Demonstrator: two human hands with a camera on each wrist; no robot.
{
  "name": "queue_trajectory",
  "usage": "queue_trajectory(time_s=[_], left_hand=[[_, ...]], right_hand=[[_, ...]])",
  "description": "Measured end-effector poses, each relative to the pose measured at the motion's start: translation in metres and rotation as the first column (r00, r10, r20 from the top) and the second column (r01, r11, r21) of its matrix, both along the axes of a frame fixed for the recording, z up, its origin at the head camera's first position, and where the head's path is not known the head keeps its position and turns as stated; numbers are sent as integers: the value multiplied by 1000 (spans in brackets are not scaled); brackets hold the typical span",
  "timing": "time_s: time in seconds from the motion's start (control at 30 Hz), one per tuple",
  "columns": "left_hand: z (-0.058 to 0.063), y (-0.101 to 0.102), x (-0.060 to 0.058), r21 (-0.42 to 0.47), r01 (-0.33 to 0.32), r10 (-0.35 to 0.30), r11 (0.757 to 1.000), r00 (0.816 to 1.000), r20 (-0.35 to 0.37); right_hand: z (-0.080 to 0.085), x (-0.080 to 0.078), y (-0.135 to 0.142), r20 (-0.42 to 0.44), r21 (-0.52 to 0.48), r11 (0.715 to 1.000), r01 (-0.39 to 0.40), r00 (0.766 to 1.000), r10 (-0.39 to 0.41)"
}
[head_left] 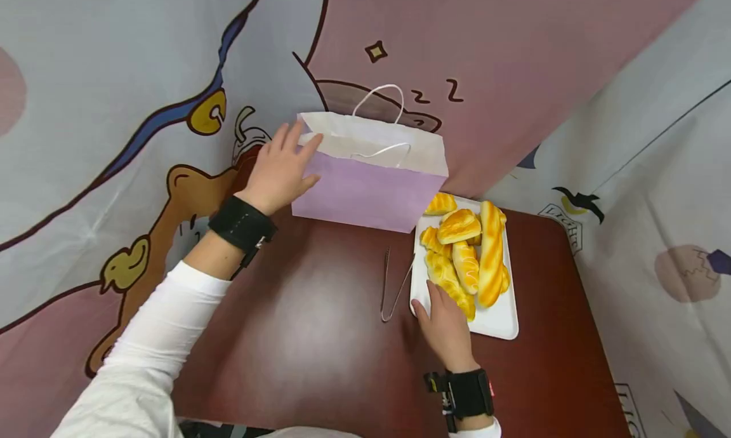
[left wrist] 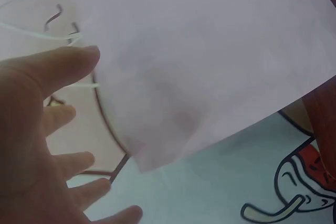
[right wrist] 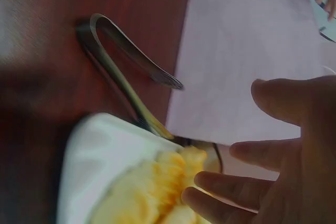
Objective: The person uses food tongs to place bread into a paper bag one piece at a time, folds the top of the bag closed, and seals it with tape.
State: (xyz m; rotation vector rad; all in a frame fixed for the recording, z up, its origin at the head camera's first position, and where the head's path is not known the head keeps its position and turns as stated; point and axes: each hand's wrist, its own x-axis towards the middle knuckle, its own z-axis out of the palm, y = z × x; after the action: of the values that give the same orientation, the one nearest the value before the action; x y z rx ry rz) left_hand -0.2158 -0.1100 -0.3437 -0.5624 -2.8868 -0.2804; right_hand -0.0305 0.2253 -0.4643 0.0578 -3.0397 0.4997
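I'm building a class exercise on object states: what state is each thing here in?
Paper bag: upright, top open
Back handle: raised
Front handle: drooping
Tongs: spread, unheld
Tray: flat, loaded
Bread: piled
Left hand: fingers spread beside bag
Right hand: fingers extended at tray's edge

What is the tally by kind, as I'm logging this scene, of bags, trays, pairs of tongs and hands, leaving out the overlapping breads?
Bags: 1, a lilac paper bag
Trays: 1, a white tray
Pairs of tongs: 1
Hands: 2, left hand and right hand
Total: 5
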Motion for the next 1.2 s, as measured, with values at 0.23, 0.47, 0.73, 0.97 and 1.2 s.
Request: queue_trajectory(time_s=[0.23, 0.47, 0.73, 0.97, 1.2], left_hand=[[-20, 15, -9, 10, 62, -63, 998, 996, 65], [-13, -10, 12, 113, 107, -111, 988, 994, 25], [-3, -36, 52, 192, 116, -126, 974, 991, 41], [-3, -35, 76, 204, 135, -151, 970, 986, 64], [11, -32, 73, 198, 73, -96, 978, 989, 111]], right_hand=[[-32, 18, -15, 193, -46, 998, 49, 980, -40], [-50, -3, -49, 221, -58, 998, 29, 975, -16], [-63, -28, -70, 195, -31, 999, 17, 981, -11], [-66, -39, -56, 146, 17, 998, 56, 988, -58], [-68, -46, -52, 169, 14, 994, 109, 980, -110]])
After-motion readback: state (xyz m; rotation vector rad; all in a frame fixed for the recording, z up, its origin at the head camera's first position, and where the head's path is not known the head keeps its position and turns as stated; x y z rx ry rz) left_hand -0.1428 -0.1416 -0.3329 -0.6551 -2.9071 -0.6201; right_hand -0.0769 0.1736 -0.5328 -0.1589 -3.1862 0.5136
